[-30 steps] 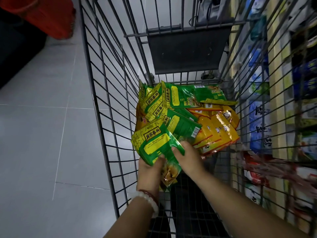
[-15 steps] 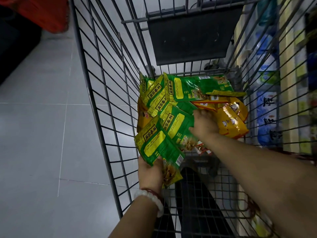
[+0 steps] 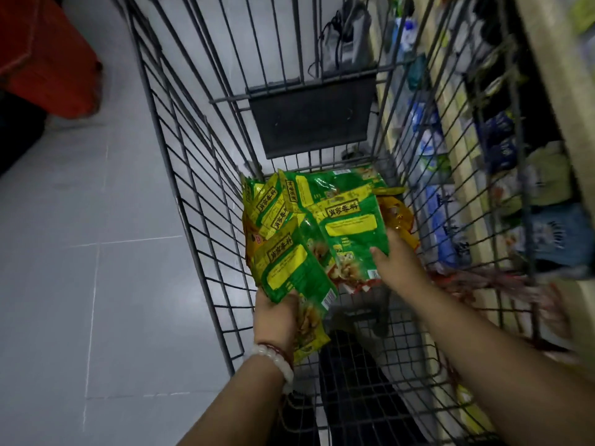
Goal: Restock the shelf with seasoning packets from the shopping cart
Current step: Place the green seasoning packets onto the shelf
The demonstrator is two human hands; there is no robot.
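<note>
Inside the wire shopping cart [image 3: 180,175] lies a pile of green and yellow seasoning packets [image 3: 283,204], with orange packets [image 3: 397,217] at its right side. My left hand [image 3: 277,317], with a bead bracelet on the wrist, grips the lower end of a small stack of green packets [image 3: 289,268] at the near left of the pile. My right hand [image 3: 399,265] holds the lower right corner of another green packet [image 3: 351,233], lifted and tilted above the pile.
The shelf [image 3: 463,201] with blue, white and green goods runs along the right side of the cart. A dark panel [image 3: 312,120] hangs on the cart's far wall. A red bin [image 3: 48,59] stands on the grey tiled floor at the upper left.
My right hand went from the pile's near edge deeper in, then came back with a green packet raised. My left hand kept its stack. The view shifted downward.
</note>
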